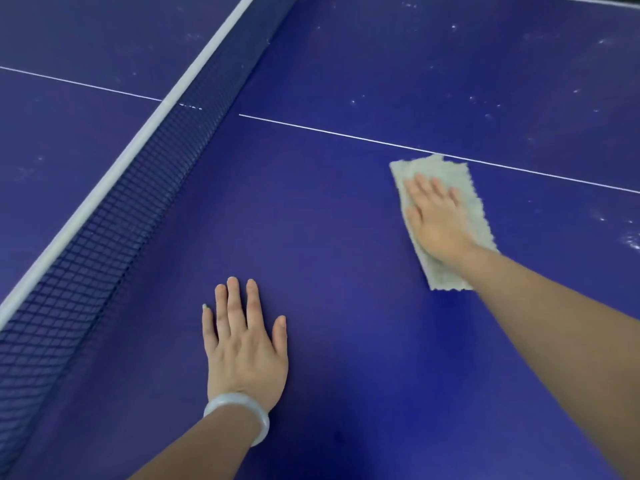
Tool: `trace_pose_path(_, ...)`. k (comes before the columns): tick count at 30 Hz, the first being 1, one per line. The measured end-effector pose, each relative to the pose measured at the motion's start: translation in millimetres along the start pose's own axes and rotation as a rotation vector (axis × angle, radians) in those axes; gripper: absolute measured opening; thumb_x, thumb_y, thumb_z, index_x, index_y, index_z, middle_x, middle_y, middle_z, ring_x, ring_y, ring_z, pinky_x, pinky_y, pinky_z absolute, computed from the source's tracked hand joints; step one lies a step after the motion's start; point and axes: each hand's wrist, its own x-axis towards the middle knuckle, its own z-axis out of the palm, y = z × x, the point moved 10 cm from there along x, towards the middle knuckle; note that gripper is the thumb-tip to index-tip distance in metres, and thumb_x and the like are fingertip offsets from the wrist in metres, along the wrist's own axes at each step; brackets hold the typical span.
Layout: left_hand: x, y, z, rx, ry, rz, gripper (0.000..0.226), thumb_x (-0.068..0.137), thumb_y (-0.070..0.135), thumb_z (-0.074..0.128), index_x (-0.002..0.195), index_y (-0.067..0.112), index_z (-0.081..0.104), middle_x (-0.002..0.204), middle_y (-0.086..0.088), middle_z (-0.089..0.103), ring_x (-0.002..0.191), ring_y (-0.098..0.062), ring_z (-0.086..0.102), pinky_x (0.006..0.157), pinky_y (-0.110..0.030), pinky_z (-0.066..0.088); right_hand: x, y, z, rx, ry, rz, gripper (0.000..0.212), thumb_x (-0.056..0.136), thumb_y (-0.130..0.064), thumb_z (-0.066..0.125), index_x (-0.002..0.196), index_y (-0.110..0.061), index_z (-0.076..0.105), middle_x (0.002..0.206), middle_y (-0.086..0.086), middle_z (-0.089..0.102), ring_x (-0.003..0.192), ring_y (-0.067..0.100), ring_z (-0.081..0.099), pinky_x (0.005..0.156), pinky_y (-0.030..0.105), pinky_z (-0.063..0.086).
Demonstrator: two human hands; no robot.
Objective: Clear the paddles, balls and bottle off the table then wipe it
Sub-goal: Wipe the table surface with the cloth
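right hand [438, 220] flat, fingers straight, pressing cloth [446, 223] on table [329, 220]. left hand [244, 344] flat on table near net [114, 216], grip holding nothing.

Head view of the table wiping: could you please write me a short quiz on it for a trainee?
1. True or false: the left hand grips the cloth.
2. What does the right hand press flat on the table? A) a paddle B) the cloth C) a bottle
3. Fill in: the net stands to the ___ of the left hand.
Key: 1 false, it rests flat on the bare table; 2 B; 3 left.
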Motion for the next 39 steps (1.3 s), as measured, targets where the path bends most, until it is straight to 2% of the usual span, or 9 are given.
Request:
trace_pose_path(3, 0.3, -1.2, 0.4, -0.006, 0.009, -0.006, 0.075, 0.094, 0.054, -0.001, 0.156, 0.014, 0.007, 0.164, -0.010, 0.004, 0.151, -0.022, -0.007, 0.123, -0.046, 0.000, 30.6, 48.9, -7.5, 0.006, 0.008, 0.331, 0.055, 0.104, -0.034, 0.013, 0.158, -0.022, 0.009, 0.165, -0.001, 0.005, 0.151, 0.023, 0.001, 0.122, 0.048, 0.001)
trace_pose_path(5, 0.5, -1.5, 1.6, 0.001, 0.008, -0.004, 0.074, 0.093, 0.054, -0.003, 0.156, 0.015, 0.004, 0.164, -0.009, 0.000, 0.151, -0.022, -0.010, 0.123, -0.045, -0.002, 42.4, 22.0, -4.6, 0.007, 0.013, 0.330, 0.055, 0.104, -0.033, 0.012, 0.158, -0.021, 0.007, 0.165, -0.001, 0.004, 0.151, 0.024, 0.001, 0.121, 0.049, 0.001)
trace_pose_path(11, 0.3, -2.6, 0.8, 0.001, 0.027, -0.008, 0.075, 0.093, 0.055, -0.004, 0.157, 0.016, 0.003, 0.164, -0.008, -0.002, 0.151, -0.021, -0.012, 0.123, -0.045, -0.004, -29.6, -138.8, 24.8, -0.026, -0.036, -0.243, 0.055, 0.105, -0.034, 0.015, 0.158, -0.022, 0.007, 0.165, -0.001, 0.006, 0.152, 0.024, 0.001, 0.122, 0.047, 0.002)
trace_pose_path(14, 1.3, -2.5, 1.2, 0.001, 0.029, -0.009, 0.075, 0.093, 0.055, -0.003, 0.157, 0.016, 0.004, 0.164, -0.008, -0.001, 0.151, -0.021, -0.010, 0.123, -0.044, -0.004, -78.9, -133.8, 30.0, -0.068, -0.070, -0.431, 0.055, 0.104, -0.036, 0.017, 0.158, -0.025, 0.012, 0.164, -0.005, 0.009, 0.152, 0.018, 0.005, 0.123, 0.043, 0.004)
trace_pose_path(16, 1.0, -2.2, 1.4, -0.006, 0.033, -0.011, 0.073, 0.096, 0.054, 0.000, 0.157, 0.015, 0.007, 0.164, -0.009, 0.002, 0.151, -0.022, -0.007, 0.123, -0.045, -0.003, -66.9, -69.0, 16.2, -0.081, -0.009, -0.206, 0.055, 0.104, -0.033, 0.023, 0.157, -0.022, 0.016, 0.164, -0.001, 0.015, 0.151, 0.023, 0.011, 0.122, 0.044, 0.008)
trace_pose_path(20, 1.0, -3.0, 2.0, -0.015, 0.028, -0.013, 0.073, 0.096, 0.054, 0.004, 0.157, 0.014, 0.010, 0.164, -0.010, 0.004, 0.152, -0.023, -0.005, 0.123, -0.046, -0.001, -79.9, 41.7, -1.2, 0.004, 0.020, 0.427, 0.057, 0.104, -0.034, 0.012, 0.158, -0.018, 0.005, 0.165, 0.003, 0.004, 0.151, 0.026, 0.001, 0.122, 0.048, 0.003)
trace_pose_path(26, 0.4, -1.9, -0.4, -0.028, 0.031, -0.010, 0.074, 0.095, 0.055, 0.006, 0.157, 0.013, 0.009, 0.164, -0.011, 0.005, 0.152, -0.025, -0.003, 0.123, -0.047, -0.001, -174.9, -50.3, 23.1, -0.056, 0.019, 0.186, 0.055, 0.105, -0.034, 0.009, 0.158, -0.020, 0.001, 0.165, 0.002, 0.000, 0.152, 0.025, -0.002, 0.123, 0.048, 0.005)
trace_pose_path(36, -18.7, 2.1, -0.4, -0.132, 0.023, 0.077, 0.063, 0.102, 0.040, 0.029, 0.155, 0.007, 0.017, 0.163, -0.014, 0.009, 0.151, -0.028, 0.002, 0.123, -0.044, 0.000, -181.3, -36.8, 26.9, -0.002, 0.028, 0.345, 0.058, 0.102, -0.035, 0.007, 0.158, -0.024, -0.001, 0.165, -0.003, -0.006, 0.152, 0.021, -0.009, 0.123, 0.045, -0.005)
trace_pose_path(39, -68.5, 1.8, 2.9, -0.088, 0.012, 0.201, 0.062, 0.104, 0.042, 0.019, 0.155, 0.009, 0.017, 0.163, -0.012, 0.011, 0.151, -0.026, 0.005, 0.124, -0.043, 0.004, -183.5, -35.5, 27.1, 0.022, 0.027, 0.392, 0.058, 0.102, -0.035, 0.007, 0.158, -0.023, -0.001, 0.165, -0.002, -0.006, 0.152, 0.022, -0.009, 0.123, 0.045, -0.006)
